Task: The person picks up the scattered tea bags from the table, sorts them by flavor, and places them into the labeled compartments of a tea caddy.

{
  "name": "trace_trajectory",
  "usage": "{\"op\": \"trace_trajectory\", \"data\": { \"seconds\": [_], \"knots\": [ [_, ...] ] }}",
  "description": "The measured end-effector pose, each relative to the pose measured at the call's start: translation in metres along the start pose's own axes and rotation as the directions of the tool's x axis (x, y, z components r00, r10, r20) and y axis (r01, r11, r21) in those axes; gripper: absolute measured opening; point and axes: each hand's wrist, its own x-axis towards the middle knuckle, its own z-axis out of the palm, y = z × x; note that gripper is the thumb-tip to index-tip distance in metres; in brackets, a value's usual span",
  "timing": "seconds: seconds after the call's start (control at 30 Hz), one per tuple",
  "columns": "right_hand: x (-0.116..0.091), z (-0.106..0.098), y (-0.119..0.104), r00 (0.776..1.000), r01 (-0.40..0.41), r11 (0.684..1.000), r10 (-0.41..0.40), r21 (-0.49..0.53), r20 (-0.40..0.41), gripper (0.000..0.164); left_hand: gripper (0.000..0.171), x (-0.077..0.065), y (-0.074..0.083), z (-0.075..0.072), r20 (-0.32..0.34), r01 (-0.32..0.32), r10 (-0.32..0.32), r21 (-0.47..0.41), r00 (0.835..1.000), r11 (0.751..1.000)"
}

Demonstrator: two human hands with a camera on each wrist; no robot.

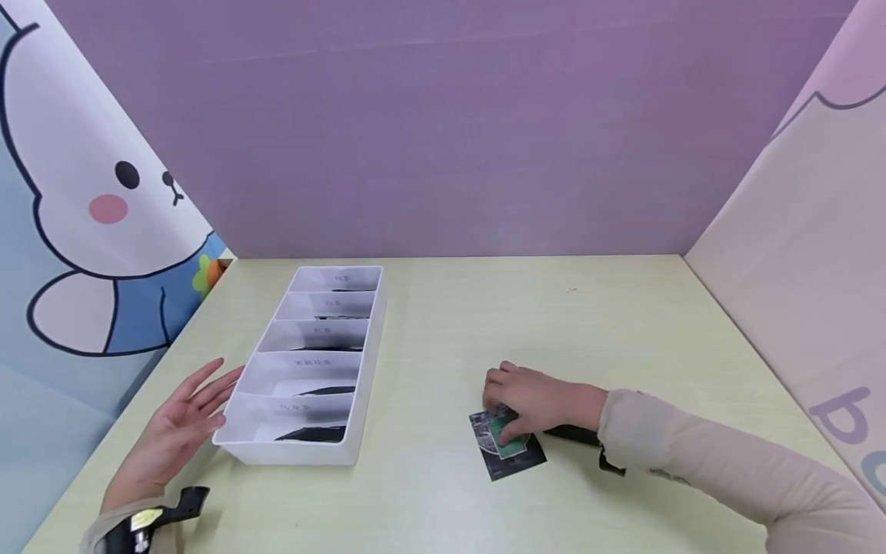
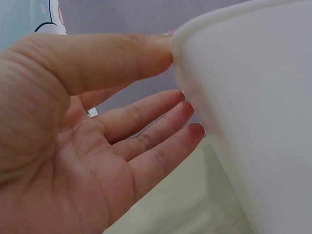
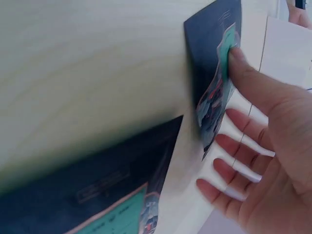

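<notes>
Near the middle front of the table, my right hand [image 1: 529, 400] bends over a flat dark packet [image 1: 515, 462] with a green panel. In the right wrist view its thumb [image 3: 243, 68] presses the green panel, and the other fingers spread loosely past the packet's far edge. A second dark packet [image 3: 122, 180] with a green panel lies close by, mostly under the right wrist in the head view. My left hand [image 1: 176, 431] is at the near left corner of a white divided box [image 1: 298, 452]. Its thumb [image 2: 141, 58] touches the rim, and its straight fingers reach the outer wall.
Several compartments make up the box, each with a handwritten label and dark packets [image 1: 314, 434] lying low inside. A purple panel [image 1: 457, 138] closes off the table's [image 1: 443, 492] back. Printed side panels stand left [image 1: 76, 231] and right [image 1: 803, 269].
</notes>
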Motion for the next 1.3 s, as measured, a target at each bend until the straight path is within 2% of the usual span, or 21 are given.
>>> {"op": "trace_trajectory", "data": {
  "seconds": [0.1,0.2,0.33,0.47,0.67,0.83,0.97,1.3],
  "knots": [
    [0.001,-0.001,-0.002,0.996,-0.086,0.994,0.084,0.074,0.026,0.048,0.078,0.0,0.0,-0.001,0.008,-0.008,0.008,-0.004,1.0,1.0],
    [0.002,-0.002,-0.003,0.986,-0.162,0.969,0.151,0.185,0.076,0.049,0.078,0.001,-0.001,-0.002,0.024,-0.022,0.023,-0.014,0.999,1.0],
    [0.005,-0.005,-0.003,0.981,-0.184,0.938,0.158,0.294,0.11,0.048,0.077,0.001,-0.001,-0.002,0.034,-0.025,0.026,-0.015,0.999,1.0],
    [0.008,-0.007,-0.001,0.98,-0.189,0.915,0.153,0.356,0.127,0.043,0.077,0.001,-0.001,-0.002,0.01,-0.007,0.006,0.012,1.0,1.0],
    [0.012,-0.013,0.01,0.975,-0.207,0.851,0.142,0.482,0.169,0.03,0.077,0.002,-0.001,-0.003,0.031,-0.028,0.029,-0.03,0.999,0.999],
    [0.013,-0.03,0.02,0.981,-0.178,0.822,0.107,0.541,0.161,0.023,0.077,0.002,-0.002,-0.004,0.036,-0.039,0.041,-0.04,0.999,0.998],
    [0.014,-0.048,0.026,0.986,-0.161,0.811,0.108,0.563,0.125,0.022,0.077,0.002,-0.001,-0.004,0.045,-0.045,0.047,-0.049,0.998,0.998],
    [0.02,-0.07,0.033,0.986,-0.158,0.808,0.157,0.568,0.05,0.025,0.078,0.002,0.0,-0.003,0.039,-0.043,0.045,-0.044,0.998,0.998]
  ]
}}
